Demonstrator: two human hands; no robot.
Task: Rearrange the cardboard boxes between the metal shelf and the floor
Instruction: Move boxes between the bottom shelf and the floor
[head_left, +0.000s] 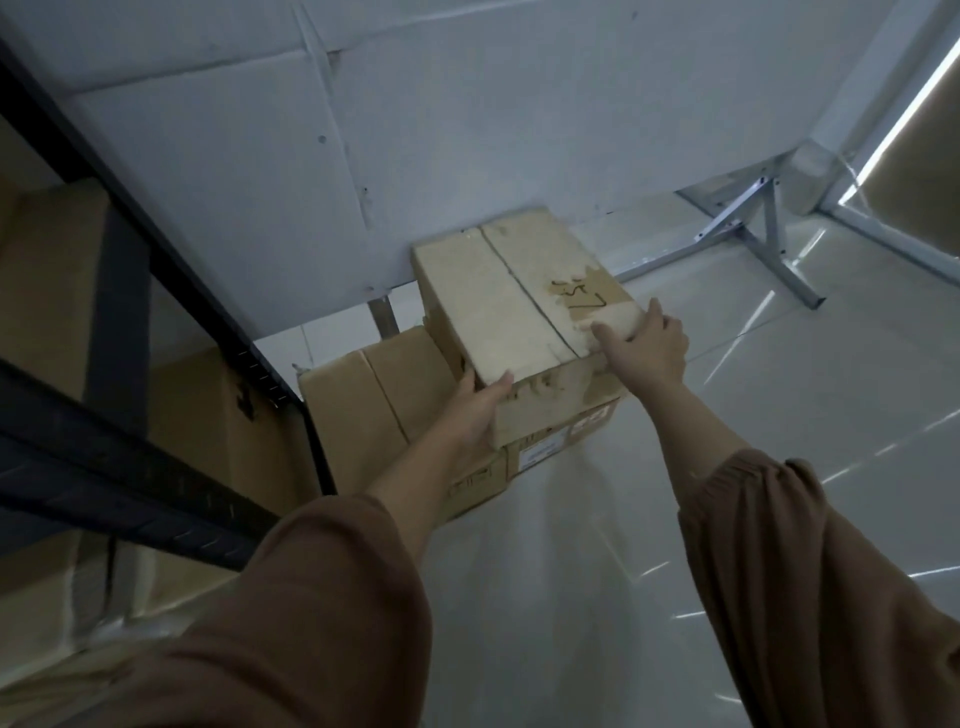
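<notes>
Cardboard top box is clasped at opposite near corners by left hand and right hand.

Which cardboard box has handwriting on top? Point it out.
The upper box, held between the left hand and right hand. It sits on the larger floor box, whose top is unmarked.

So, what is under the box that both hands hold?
The upper box sits on a larger cardboard box standing on the floor. Their contact area is covered.
</notes>
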